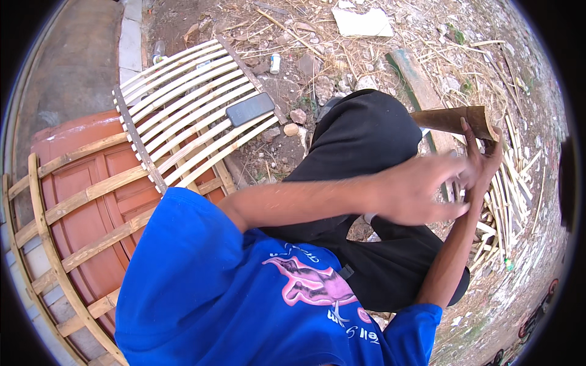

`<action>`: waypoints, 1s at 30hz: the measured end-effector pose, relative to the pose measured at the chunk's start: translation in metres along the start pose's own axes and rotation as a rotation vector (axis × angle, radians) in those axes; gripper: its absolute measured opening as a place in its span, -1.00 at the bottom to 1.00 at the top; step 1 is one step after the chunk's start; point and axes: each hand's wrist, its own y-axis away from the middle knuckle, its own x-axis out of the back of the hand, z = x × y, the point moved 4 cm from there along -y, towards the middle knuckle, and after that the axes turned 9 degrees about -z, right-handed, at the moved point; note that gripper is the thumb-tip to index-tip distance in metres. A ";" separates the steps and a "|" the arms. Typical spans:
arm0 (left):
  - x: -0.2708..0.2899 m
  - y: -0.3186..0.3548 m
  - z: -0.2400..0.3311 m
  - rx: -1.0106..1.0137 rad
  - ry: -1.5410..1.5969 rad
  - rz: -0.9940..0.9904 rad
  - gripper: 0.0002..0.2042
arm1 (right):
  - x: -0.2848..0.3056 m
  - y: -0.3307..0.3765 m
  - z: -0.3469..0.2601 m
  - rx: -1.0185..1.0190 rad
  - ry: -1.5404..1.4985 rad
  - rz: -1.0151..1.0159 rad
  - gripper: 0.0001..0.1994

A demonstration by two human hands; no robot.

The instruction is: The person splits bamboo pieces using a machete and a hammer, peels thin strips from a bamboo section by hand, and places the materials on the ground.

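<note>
Fingers (482, 160) of right hand (485, 168) closed around brown bamboo piece (455, 119), left hand (421, 189) blurred, indistinct.

Bright even daylight, soft shadows, motion-blurred left hand (418, 189), fisheye-bent dark rim

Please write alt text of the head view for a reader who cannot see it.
A seated person's right hand holds a brown bamboo piece, with the blurred left hand beside it. A dark phone lies on a bamboo slat panel; split bamboo strips cover the ground.

Probably outdoor bamboo workshop: split strips (506, 201).
</note>
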 end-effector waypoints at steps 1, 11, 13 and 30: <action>0.013 -0.021 0.012 -0.055 -0.039 0.039 -0.66 | -0.001 -0.002 0.000 0.005 -0.004 -0.006 -0.57; 0.011 -0.101 0.015 -0.034 -0.787 0.118 -0.66 | 0.011 -0.009 0.001 0.133 0.414 0.070 -0.61; -0.003 -0.113 0.021 -0.008 -0.937 0.042 -0.65 | 0.011 -0.010 -0.011 0.110 0.508 0.098 -0.63; -0.041 -0.138 -0.032 -0.137 -0.784 0.465 -0.65 | -0.018 -0.015 -0.062 -0.151 1.666 0.020 -0.79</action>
